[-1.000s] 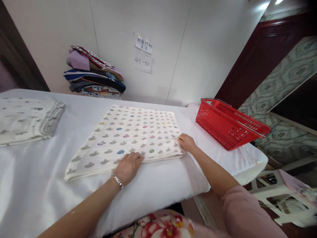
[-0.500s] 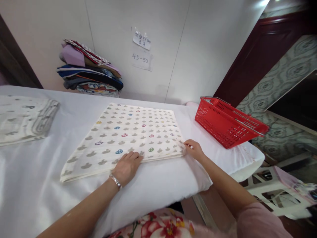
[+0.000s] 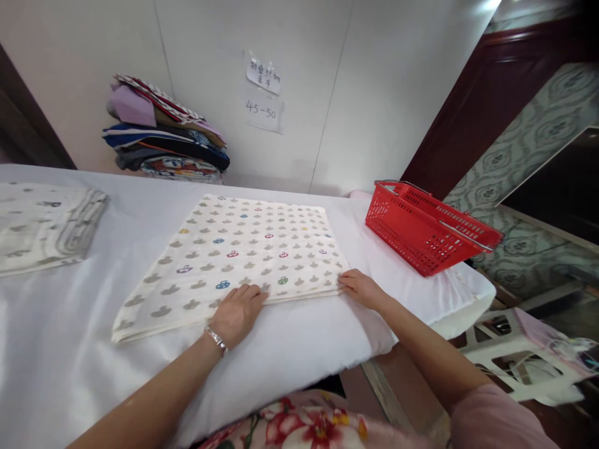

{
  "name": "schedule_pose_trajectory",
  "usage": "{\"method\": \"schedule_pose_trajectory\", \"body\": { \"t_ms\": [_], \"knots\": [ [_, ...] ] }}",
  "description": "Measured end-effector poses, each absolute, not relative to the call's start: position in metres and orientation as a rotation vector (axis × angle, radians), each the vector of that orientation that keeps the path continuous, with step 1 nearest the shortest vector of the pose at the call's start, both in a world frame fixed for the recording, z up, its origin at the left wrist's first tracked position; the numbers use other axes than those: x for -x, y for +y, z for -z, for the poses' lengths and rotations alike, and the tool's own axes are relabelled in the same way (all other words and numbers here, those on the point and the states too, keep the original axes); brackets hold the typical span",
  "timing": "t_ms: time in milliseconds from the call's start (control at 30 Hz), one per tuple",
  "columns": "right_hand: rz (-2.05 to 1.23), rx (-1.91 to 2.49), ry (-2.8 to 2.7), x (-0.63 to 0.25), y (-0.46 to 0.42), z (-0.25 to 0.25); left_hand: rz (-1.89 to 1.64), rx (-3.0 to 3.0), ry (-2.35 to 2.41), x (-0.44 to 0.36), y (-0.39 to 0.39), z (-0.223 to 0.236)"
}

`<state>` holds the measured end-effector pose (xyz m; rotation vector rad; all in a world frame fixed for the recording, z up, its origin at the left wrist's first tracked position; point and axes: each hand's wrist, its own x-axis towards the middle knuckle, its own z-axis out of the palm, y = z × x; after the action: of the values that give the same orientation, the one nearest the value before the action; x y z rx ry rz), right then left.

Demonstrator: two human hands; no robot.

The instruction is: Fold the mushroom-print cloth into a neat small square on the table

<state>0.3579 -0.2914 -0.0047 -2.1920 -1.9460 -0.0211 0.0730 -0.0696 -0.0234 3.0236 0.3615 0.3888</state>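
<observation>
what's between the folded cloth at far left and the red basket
In the head view, a cream mushroom-print cloth lies between them on the white tablecloth, left hand and right hand at its near edge.

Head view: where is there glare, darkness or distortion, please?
In the head view, glare at the top right of the wall; sheen on the white tablecloth; dark top right picture corner; leaning wall seams, probably lens distortion; the patterned cloth looks clear.

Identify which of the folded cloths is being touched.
The cream cloth with rows of prints, mid-table: left hand and right hand touch its near edge. The grey-patterned cloth at far left and the stacked fabrics behind are untouched.
</observation>
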Motion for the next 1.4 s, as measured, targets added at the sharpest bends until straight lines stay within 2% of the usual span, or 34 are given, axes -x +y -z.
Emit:
{"method": "schedule_pose_trajectory", "body": {
  "t_ms": [367, 700, 800, 1000, 1267, 1400],
  "knots": [
    [0.154, 2.369, -2.052, -0.354, -0.286, 0.004, -0.382, -2.992, 0.373, -0.072, -0.071, 0.022],
    [0.267, 2.445, -1.725, -0.357, -0.28, -0.012, -0.384, -2.994, 0.38, -0.071, -0.071, 0.021],
    [0.298, 2.316, -1.564, -0.355, -0.276, -0.009, -0.388, -2.994, 0.386, -0.071, -0.071, 0.021],
    [0.1, 2.281, -1.753, -0.357, -0.283, 0.008, -0.4, -2.994, 0.377, -0.071, -0.071, 0.022],
    [0.026, 2.253, -1.761, -0.358, -0.295, 0.003, -0.43, -2.985, 0.365, -0.071, -0.07, 0.024],
    [0.1, 2.192, -1.626, -0.362, -0.285, 0.003, -0.426, -2.993, 0.36, -0.07, -0.07, 0.024]
  ]
}}
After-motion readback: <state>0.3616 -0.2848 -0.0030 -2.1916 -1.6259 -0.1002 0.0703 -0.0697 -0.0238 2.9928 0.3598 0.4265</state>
